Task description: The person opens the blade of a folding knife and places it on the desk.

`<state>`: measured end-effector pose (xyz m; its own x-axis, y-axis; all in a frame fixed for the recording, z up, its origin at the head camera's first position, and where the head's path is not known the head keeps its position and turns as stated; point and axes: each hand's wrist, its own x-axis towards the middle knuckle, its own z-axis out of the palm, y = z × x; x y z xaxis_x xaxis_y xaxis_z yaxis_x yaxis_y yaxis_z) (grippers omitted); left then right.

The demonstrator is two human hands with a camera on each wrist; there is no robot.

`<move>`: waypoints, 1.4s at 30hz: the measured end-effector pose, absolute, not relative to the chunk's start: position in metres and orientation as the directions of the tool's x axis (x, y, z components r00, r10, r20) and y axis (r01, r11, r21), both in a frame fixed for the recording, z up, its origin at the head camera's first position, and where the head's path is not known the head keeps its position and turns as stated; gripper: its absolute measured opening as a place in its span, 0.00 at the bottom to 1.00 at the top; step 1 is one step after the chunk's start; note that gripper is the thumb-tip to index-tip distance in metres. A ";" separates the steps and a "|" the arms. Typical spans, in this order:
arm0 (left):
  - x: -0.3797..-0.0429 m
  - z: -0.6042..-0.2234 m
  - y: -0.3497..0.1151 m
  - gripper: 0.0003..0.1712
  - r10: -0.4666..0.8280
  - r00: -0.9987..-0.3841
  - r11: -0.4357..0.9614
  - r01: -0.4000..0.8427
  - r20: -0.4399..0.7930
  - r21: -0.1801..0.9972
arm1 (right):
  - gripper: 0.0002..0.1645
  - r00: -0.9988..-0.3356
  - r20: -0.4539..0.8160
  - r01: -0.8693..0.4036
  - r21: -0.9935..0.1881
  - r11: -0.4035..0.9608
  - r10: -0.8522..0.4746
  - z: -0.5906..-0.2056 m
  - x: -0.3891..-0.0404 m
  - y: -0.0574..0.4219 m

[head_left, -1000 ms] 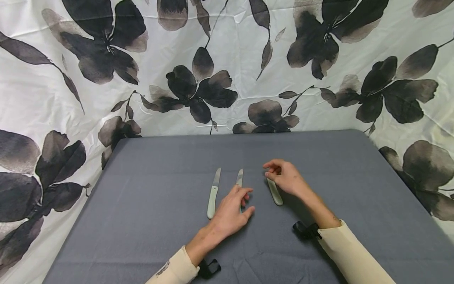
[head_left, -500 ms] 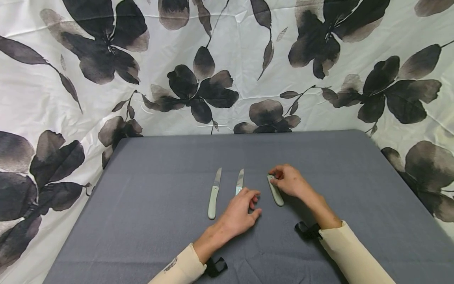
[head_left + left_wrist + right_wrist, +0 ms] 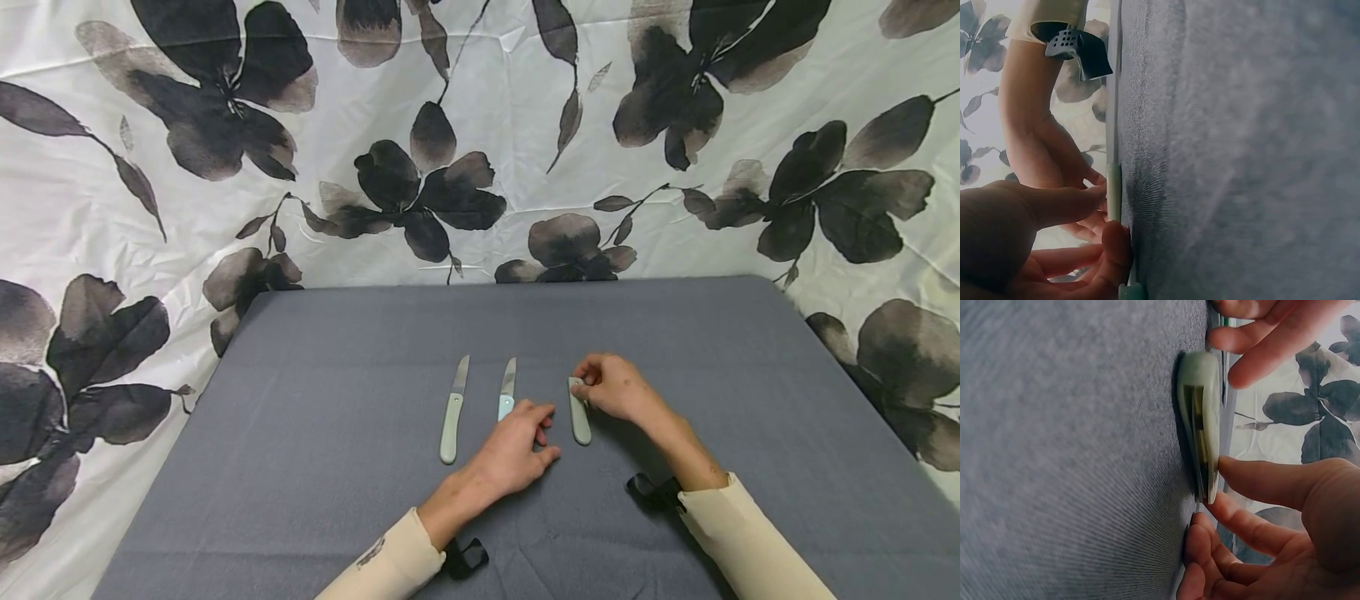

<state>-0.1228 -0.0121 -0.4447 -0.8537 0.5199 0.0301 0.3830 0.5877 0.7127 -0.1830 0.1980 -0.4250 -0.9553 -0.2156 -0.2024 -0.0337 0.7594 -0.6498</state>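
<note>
Two knives with blades out lie side by side on the grey cloth. The left one has a pale green handle (image 3: 449, 429). The middle knife (image 3: 506, 404) has a light blue handle, its lower part hidden under my left hand (image 3: 510, 450). That hand hovers with loosely bent fingers, thumb apart, holding nothing. My right hand (image 3: 618, 388) pinches the top end of a third, pale green folding knife (image 3: 580, 421) between thumb and fingers. In the right wrist view its slotted handle (image 3: 1200, 394) stands on edge against the cloth; whether its blade is out is hidden by the fingers.
A grey cloth (image 3: 337, 417) covers the table. Behind it hangs a white floral sheet (image 3: 480, 83). Black straps (image 3: 467, 558) sit at both wrists, below the cream sleeves.
The right hand has come down and toward me onto the third knife, which has turned straighter and slid slightly nearer. My left hand has drifted right, uncovering part of the middle knife's blue handle.
</note>
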 end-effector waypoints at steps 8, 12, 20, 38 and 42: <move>-0.123 -0.442 -0.007 0.33 0.523 -0.852 0.622 0.362 -0.025 0.694 | 0.10 -0.959 -0.190 -0.035 -0.655 0.755 -0.209 -0.425 -0.178 0.196; -0.122 -0.441 -0.005 0.34 0.522 -0.852 0.630 0.356 -0.037 0.691 | 0.09 -0.962 -0.192 -0.025 -0.648 0.761 -0.194 -0.426 -0.177 0.196; -0.121 -0.444 -0.002 0.37 0.523 -0.851 0.642 0.361 -0.042 0.676 | 0.09 -0.964 -0.191 -0.015 -0.648 0.762 -0.182 -0.429 -0.174 0.196; -0.123 -0.446 -0.003 0.40 0.535 -0.843 0.654 0.377 -0.049 0.656 | 0.10 -0.960 -0.176 -0.050 -0.651 0.757 -0.215 -0.428 -0.169 0.194; -0.123 -0.446 -0.004 0.38 0.539 -0.841 0.634 0.375 -0.040 0.676 | 0.10 -0.962 -0.166 -0.054 -0.664 0.746 -0.218 -0.426 -0.168 0.196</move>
